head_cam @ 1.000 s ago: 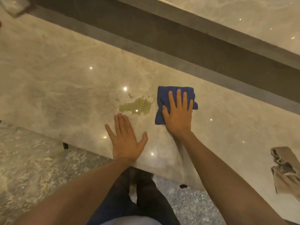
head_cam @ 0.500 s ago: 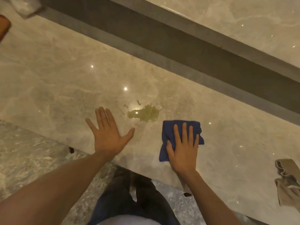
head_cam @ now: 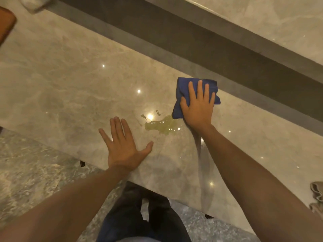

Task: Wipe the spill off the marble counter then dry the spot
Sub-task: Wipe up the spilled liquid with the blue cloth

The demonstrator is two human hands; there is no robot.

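Note:
A yellowish puddle, the spill (head_cam: pixel 160 126), lies on the beige marble counter (head_cam: pixel 70 84) near its front edge, with a few small droplets beside it. My right hand (head_cam: pixel 198 108) presses flat on a folded blue cloth (head_cam: pixel 185 86) just right of and behind the spill; the cloth's near corner touches the puddle's edge. A wet streak runs from the cloth toward the counter's front edge. My left hand (head_cam: pixel 122 145) rests flat on the counter, fingers spread, holding nothing, left of and in front of the spill.
A crumpled beige cloth (head_cam: pixel 317 194) lies at the right edge of the counter. A dark recessed ledge (head_cam: pixel 174 41) runs behind the counter, with a higher marble surface beyond. An orange-brown object (head_cam: pixel 6 23) sits at the far left. My legs stand on the speckled floor below.
My right hand slid the blue cloth from the counter's front edge away from me, up to the spill's right side. My left hand stayed flat on the counter.

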